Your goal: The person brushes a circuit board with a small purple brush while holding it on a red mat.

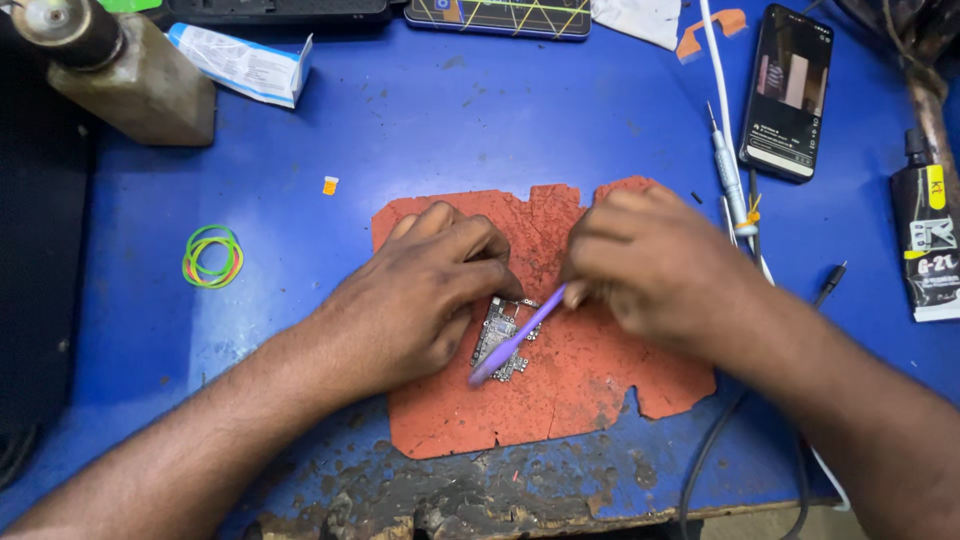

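Broadly, a worn blue workbench (pixel 400 140) carries a ragged orange-red mat (pixel 600 390), and near the mat's middle lies a small bare circuit board (pixel 497 335), with a dark phone (pixel 787 92) well apart at the far right. Left hand (pixel 415 300) has its fingertips pressed down on the board's edge, pinning it, while the right hand (pixel 655 265) pinches a thin purple brush (pixel 515 340) whose tip rests on the board. Light, stiff and likely fragile, the board looks best held by its edges.
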